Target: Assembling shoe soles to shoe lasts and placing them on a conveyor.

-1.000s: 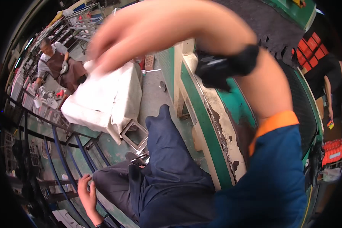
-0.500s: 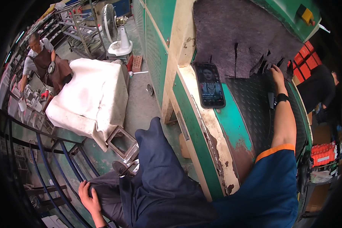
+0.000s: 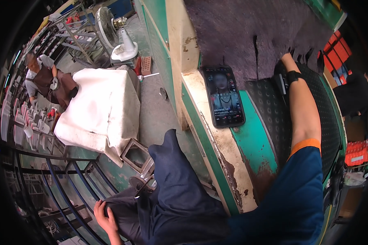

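My left hand (image 3: 105, 218) rests open on my dark-trousered knee, fingers stretched over it and holding nothing. My right arm reaches over a black studded belt (image 3: 321, 118) on the green machine. At its end, my right hand (image 3: 288, 62) goes under a dark, slit hanging flap (image 3: 241, 41), so the fingers and anything in them are hidden. A black band circles that wrist, with a small dark device (image 3: 280, 83) beside it. Left of the belt, a black smartphone (image 3: 224, 98) with its screen lit lies on the machine's chipped cream-and-green edge.
A white cloth (image 3: 98, 108) drapes a boxy stand at left. Behind it are a fan (image 3: 124, 51) and a perforated brick (image 3: 146, 65). A co-worker (image 3: 49, 79) sits beside racks of pale parts. Dark metal rails (image 3: 65, 179) run near my left; another person (image 3: 353, 96) and red crates (image 3: 357, 153) are at right.
My right hand has moved forward from the flap's lower edge to beneath it, and its fingers have gone out of sight. My left hand stays on the knee. The view has shifted slightly.
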A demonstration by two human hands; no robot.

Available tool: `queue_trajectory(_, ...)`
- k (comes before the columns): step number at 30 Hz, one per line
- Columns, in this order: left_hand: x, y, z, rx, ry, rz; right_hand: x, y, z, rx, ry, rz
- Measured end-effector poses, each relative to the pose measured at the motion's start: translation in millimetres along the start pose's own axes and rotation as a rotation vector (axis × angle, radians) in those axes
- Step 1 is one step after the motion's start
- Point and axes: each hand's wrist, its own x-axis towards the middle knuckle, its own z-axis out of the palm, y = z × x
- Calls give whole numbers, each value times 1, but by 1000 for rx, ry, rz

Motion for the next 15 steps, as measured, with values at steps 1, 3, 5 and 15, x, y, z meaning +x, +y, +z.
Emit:
queue_trajectory(1,0,1,-1,9,-7,1,1,-6,7,2,-8,2)
queue_trajectory(3,-1,4,-4,30,0,18,-10,-22,35,16,-28,1)
queue_trajectory(5,0,7,-2,15,-7,17,-2,-36,40,15,-32,-6)
queue_trajectory(15,2,6,5,-6,6,7,10,-74,7,-13,-21,-129)
